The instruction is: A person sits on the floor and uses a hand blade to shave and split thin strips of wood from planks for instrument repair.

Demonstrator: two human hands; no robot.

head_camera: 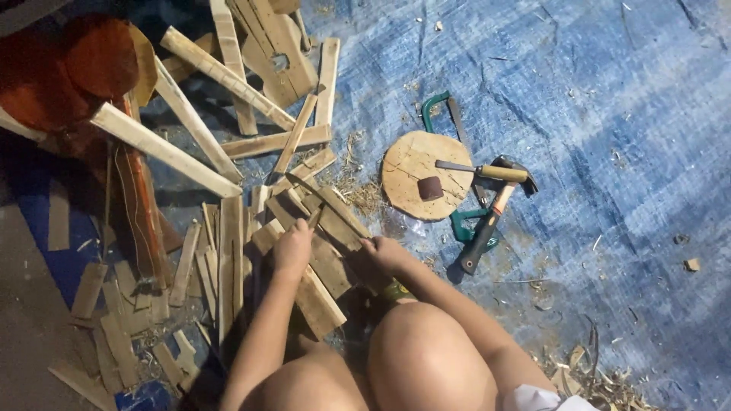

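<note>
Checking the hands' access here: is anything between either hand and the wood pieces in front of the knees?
Nothing visible does. The left hand and the right hand both already rest on the stacked wood pieces. The hammer lies apart, to the right.

A blue tarpaulin is spread over the floor, strewn with sawdust and shavings. Near its middle a round wooden disc is laid flat, and a small dark brown block is set on it. A chisel with a yellow handle is laid across the disc's right edge. Just beside it a claw hammer is seen (black grip, pale wooden shaft), lying over a green-framed hacksaw. A reddish-brown wooden stool is seen at the tarpaulin's upper left corner. Small wood chips are scattered toward the right edge.
</note>
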